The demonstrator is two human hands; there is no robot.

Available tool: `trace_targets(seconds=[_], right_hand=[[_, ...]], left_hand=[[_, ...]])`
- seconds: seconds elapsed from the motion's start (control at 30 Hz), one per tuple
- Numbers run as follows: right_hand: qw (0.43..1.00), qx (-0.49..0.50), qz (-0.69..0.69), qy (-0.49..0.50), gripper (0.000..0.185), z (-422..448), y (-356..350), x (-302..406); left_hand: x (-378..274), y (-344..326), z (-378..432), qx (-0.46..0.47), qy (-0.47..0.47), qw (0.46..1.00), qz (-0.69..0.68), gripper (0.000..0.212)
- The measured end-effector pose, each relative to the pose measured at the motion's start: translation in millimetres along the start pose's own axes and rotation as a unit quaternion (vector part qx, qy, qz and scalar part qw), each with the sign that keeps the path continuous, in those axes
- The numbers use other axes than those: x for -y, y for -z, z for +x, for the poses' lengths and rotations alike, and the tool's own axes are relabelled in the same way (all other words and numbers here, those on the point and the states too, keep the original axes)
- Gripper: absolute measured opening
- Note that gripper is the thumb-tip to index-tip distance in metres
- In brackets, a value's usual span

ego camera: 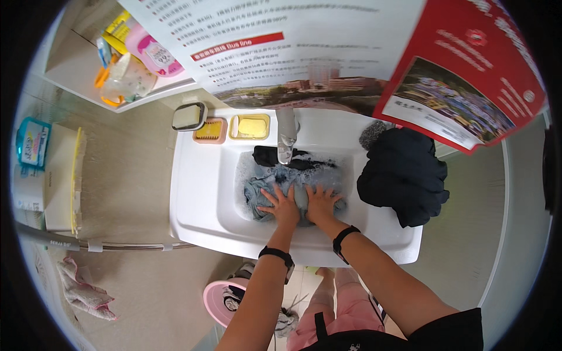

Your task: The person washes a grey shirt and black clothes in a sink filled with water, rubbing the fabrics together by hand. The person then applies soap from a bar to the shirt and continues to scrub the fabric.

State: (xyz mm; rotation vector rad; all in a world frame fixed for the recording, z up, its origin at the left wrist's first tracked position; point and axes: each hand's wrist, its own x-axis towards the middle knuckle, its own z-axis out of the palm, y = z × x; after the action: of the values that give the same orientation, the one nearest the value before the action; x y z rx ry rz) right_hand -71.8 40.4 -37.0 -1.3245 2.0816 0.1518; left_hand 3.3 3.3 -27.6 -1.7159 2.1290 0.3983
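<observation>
My left hand rests palm down, fingers spread, on a grey-green wet garment in the white washbasin. Beside it, my right hand presses on the same cloth with its fingers apart. A fold of the fabric bulges up between the two hands. Soapy water with foam surrounds the garment. Toward the back of the bowl, under the chrome faucet, floats a black cloth. Both wrists wear dark bands.
A dark garment is heaped on the basin's right rim by a scouring pad. Soap dishes line the back left. Printed sheets hang above. Below stands a pink tub holding clothes. A rag hangs left.
</observation>
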Motion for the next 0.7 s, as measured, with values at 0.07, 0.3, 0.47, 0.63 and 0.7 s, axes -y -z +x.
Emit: trace_targets(seconds=[0.07, 0.3, 0.47, 0.63, 0.7], right_hand=[[1.0, -0.008, -0.017, 0.011, 0.062, 13.5, -11.2, 0.4], [0.985, 0.15, -0.05, 0.067, 0.038, 40.1, -18.4, 9.8], [0.974, 0.211, 0.015, 0.085, 0.036, 28.5, 25.1, 1.4], [0.978, 0.0, 0.108, 0.177, 0.049, 19.7, 43.1, -57.3], [0.968, -0.034, 0.145, 0.2, 0.051, 6.9, 66.5, -55.5]], left_hand=[[0.7, -3.0, 5.7, -0.011, -0.001, 1.0, 0.016, 0.035], [29.2, -68.4, 34.9, -0.123, -0.011, 0.986, 0.113, 0.05], [16.9, -4.5, 27.1, 0.069, 0.043, 0.993, 0.08, 0.057], [52.3, 43.2, 0.4, -0.042, -0.134, 0.99, -0.029, 0.034], [56.8, 71.2, -16.3, 0.001, -0.106, 0.984, -0.145, 0.03]])
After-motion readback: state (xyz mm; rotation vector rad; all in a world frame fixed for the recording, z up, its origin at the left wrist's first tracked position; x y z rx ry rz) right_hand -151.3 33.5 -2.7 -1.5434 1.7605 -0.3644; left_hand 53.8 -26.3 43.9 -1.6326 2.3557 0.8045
